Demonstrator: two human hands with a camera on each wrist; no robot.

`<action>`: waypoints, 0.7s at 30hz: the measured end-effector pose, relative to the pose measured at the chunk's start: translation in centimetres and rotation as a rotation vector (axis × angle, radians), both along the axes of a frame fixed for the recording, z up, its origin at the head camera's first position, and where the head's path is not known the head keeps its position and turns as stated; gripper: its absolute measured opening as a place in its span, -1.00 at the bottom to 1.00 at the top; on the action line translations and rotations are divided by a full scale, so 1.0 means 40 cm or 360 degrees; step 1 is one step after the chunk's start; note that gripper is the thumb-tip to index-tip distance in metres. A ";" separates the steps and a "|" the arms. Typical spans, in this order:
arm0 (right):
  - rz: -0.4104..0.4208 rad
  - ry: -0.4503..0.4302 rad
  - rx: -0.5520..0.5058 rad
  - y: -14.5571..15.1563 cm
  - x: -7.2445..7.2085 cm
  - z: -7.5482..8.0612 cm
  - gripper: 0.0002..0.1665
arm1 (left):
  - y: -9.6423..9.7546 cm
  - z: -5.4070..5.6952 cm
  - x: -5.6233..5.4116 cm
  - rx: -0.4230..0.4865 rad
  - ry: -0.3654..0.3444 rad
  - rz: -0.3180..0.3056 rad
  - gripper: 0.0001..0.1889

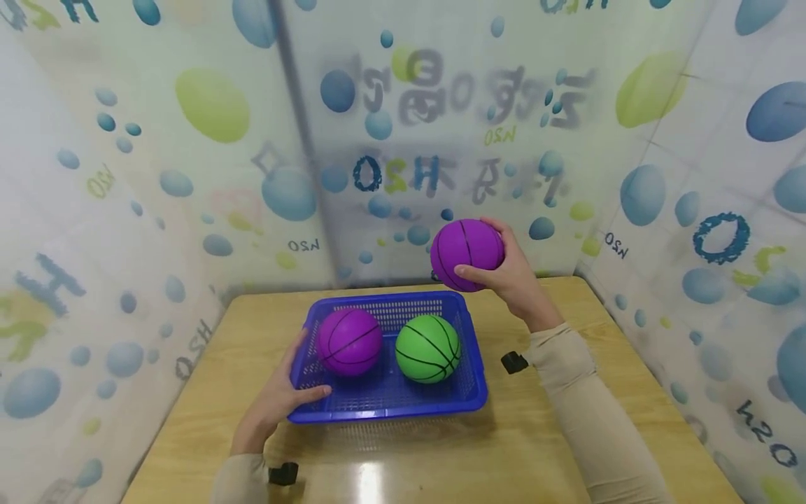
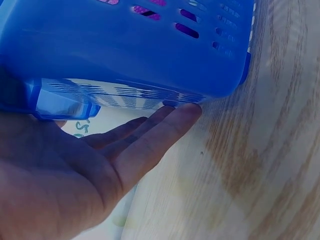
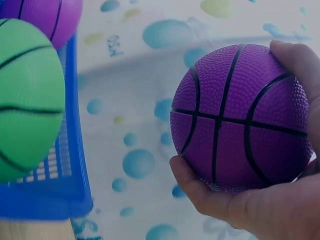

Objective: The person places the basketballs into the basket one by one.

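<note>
My right hand (image 1: pixel 513 276) grips a purple mini basketball (image 1: pixel 464 255) with black seams, held up above the back right corner of a blue plastic basket (image 1: pixel 384 414). In the right wrist view, thumb and fingers wrap around the pebbled purple ball (image 3: pixel 225 140). At the basket's left end my left hand (image 1: pixel 280 392) holds the rim, thumb over the top and fingers along the outer wall, as the left wrist view shows with the hand (image 2: pixel 115 165) against the perforated side. Inside the basket sit another purple ball (image 1: pixel 349 343), on the left, and a green ball (image 1: pixel 428 348), on the right.
The basket stands on a light wooden table (image 1: pixel 403 462). Patterned curtains (image 1: pixel 390 140) with bubbles and lettering enclose the table at the back and on both sides. A small black object (image 1: pixel 514 362) shows beside the right wrist, another (image 1: pixel 283 474) beside the left.
</note>
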State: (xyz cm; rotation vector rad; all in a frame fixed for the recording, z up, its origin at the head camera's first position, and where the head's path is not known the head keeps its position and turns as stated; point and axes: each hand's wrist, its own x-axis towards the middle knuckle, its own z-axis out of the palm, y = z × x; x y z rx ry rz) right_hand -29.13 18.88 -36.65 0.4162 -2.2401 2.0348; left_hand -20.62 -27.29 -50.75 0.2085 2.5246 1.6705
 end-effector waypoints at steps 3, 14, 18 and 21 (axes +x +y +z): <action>0.0088 0.0013 0.0048 -0.057 -0.018 0.013 0.22 | -0.001 -0.004 0.001 0.0014 -0.0013 -0.0004 0.38; 0.0282 -0.0035 0.0298 -0.239 -0.049 0.009 0.26 | 0.000 -0.003 -0.008 0.0066 -0.0008 -0.0032 0.39; 0.0303 -0.0051 0.0440 -0.267 -0.057 -0.010 0.28 | -0.003 0.000 -0.002 0.0069 -0.0019 -0.0014 0.40; 0.0311 -0.0041 0.0548 -0.277 -0.061 -0.025 0.30 | -0.001 0.000 -0.003 0.0065 -0.0015 -0.0014 0.40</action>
